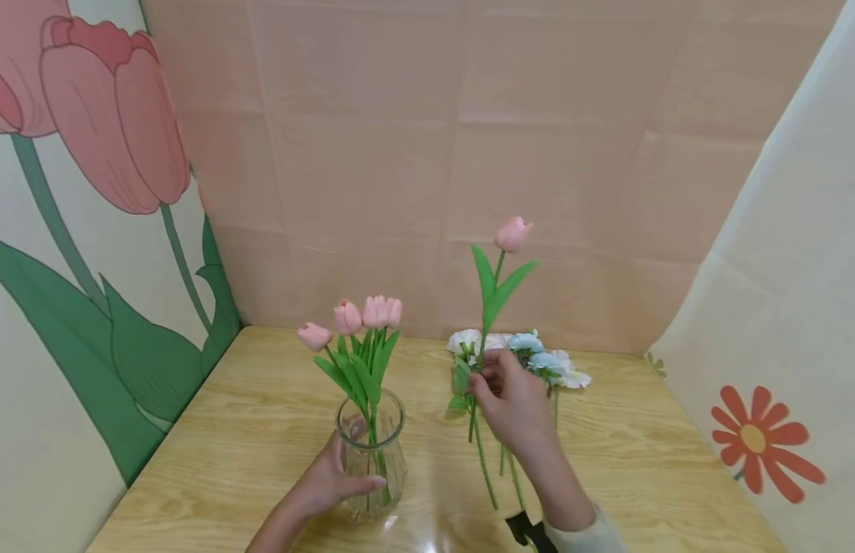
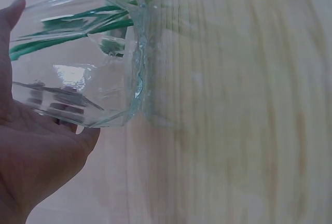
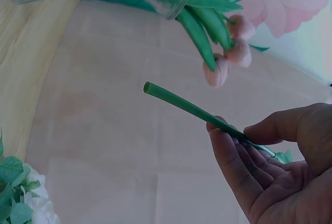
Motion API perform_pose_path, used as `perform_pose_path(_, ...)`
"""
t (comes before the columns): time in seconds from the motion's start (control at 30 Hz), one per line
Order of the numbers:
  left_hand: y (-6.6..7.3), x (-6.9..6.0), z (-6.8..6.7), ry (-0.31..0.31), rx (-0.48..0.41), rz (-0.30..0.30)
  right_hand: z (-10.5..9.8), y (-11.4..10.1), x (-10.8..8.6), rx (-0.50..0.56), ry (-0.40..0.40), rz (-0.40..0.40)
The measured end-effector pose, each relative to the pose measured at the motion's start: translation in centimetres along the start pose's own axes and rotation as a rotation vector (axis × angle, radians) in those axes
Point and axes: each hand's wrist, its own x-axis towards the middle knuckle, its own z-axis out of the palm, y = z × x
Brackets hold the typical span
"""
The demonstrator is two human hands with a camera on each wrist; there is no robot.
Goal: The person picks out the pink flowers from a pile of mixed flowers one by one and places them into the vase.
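Observation:
A clear glass vase [image 1: 397, 470] stands on the table, with several pink tulips [image 1: 347, 316] leaning in it. My left hand [image 1: 326, 480] grips the vase from its left side, thumb across the front; some fingers show through the glass in the left wrist view. Right of the vase, my right hand [image 1: 520, 403] pinches the green stem of a single pink tulip [image 1: 513, 234] between thumb and fingers. This tulip is upright, its bloom above the hand. In the right wrist view the cut end of its stem [image 3: 181, 105] is free of the vase.
White flowers [image 1: 463, 340] and blue flowers [image 1: 527, 342] lie behind my right hand on the wooden table [image 1: 261, 399], their stems pointing toward me. A black object [image 1: 527, 530] is by the right sleeve. A pink-beige cloth [image 1: 372, 169] hangs behind; printed sheets flank both sides.

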Motion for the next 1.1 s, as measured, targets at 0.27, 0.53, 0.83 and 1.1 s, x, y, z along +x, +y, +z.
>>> perform_pose_path(0.27,0.1,0.0,-0.1,0.001,0.004,-0.005,1.2,-1.8,0.3,0.112,-0.037,-0.022)
perform_pose_path(0.53,0.0,0.1,-0.1,-0.012,-0.019,-0.006,2.2,-3.5,0.5,0.153,-0.022,-0.07)
perform_pose_path(0.83,-0.4,0.2,-0.1,-0.013,-0.007,-0.004,3.0,-4.5,0.9,0.221,-0.026,-0.105)
perform_pose_path(1.1,-0.6,0.2,-0.2,-0.027,-0.005,0.005,3.5,-5.1,1.3,0.244,-0.014,-0.148)
